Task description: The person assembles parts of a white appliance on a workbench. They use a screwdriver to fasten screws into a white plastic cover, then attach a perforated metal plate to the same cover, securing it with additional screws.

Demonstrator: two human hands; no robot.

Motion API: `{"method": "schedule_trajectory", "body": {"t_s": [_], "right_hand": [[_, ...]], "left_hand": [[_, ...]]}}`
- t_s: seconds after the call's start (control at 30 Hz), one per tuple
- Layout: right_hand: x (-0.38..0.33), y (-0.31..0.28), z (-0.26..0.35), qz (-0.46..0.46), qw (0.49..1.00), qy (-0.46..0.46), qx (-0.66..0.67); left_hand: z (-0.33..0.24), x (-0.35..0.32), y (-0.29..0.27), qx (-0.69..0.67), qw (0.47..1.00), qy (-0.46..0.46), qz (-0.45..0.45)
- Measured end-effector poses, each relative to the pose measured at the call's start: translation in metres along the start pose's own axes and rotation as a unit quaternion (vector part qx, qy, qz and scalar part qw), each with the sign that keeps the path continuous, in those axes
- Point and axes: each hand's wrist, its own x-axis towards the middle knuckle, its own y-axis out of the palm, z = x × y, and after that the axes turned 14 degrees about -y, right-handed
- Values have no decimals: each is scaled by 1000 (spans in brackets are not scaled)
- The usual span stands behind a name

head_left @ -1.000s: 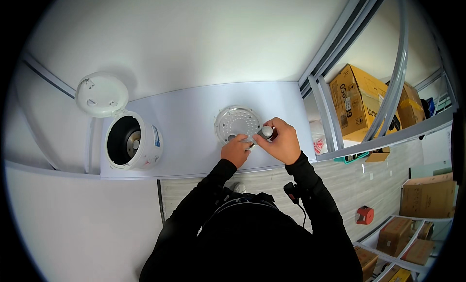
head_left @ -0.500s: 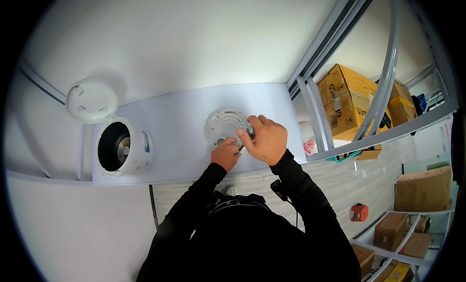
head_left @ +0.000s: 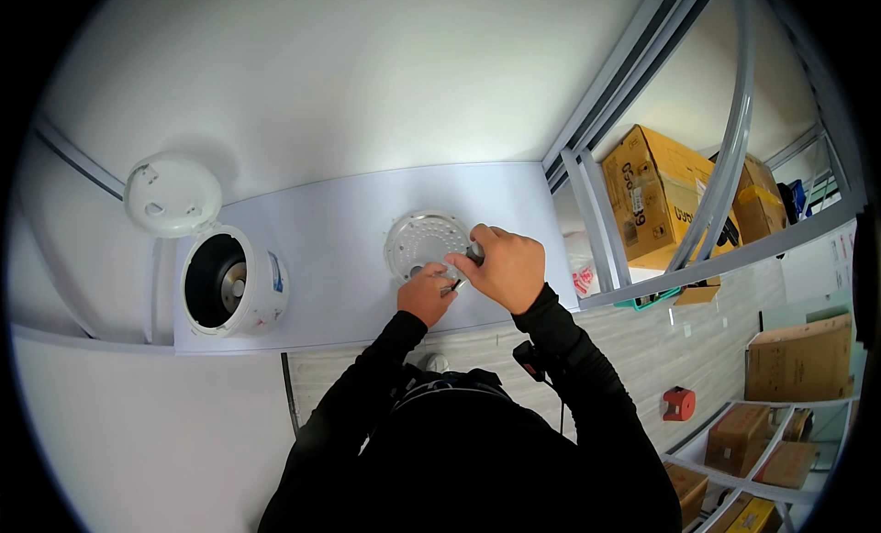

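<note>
A round, translucent steamer tray [head_left: 424,237] with many small holes lies on the white table. My left hand [head_left: 426,296] is at its near edge, its fingers bent and pressed on the rim. My right hand [head_left: 507,268] is closed at the tray's right side around a slim tool with a grey handle [head_left: 475,252]. A thin dark part of it shows by my left fingertips; its exact kind is partly hidden by the fingers. To the left stands a white rice cooker [head_left: 266,290] with its lid [head_left: 172,195] raised, showing a dark inside with a round metal plate at the bottom.
The narrow white table [head_left: 335,249] runs along a pale wall. A grey metal frame [head_left: 601,226] rises at its right end, with cardboard boxes [head_left: 642,194] beyond. A red stool [head_left: 679,404] stands on the floor near shelves with boxes [head_left: 740,437].
Almost nothing differs. My right thumb and the tool's grey handle have shifted slightly; my left hand stays at the tray's rim.
</note>
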Motion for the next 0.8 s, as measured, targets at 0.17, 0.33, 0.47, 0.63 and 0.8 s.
{"method": "schedule_trajectory", "body": {"t_s": [0.17,0.33,0.47,0.63,0.8], "right_hand": [[1,-13,5,28,999,-31,22],[-3,-22,1,38,991,-74,103],[-3,-19,-2,86,994,-64,38],[-1,-21,5,141,989,-31,-21],[-1,-22,7,0,991,-83,101]], "left_hand": [[4,1,2,-16,1000,12,-2],[3,1,3,-8,1000,17,-21],[2,2,2,-8,1000,10,0],[6,4,4,-28,1000,9,7],[3,1,2,-14,1000,9,3]]}}
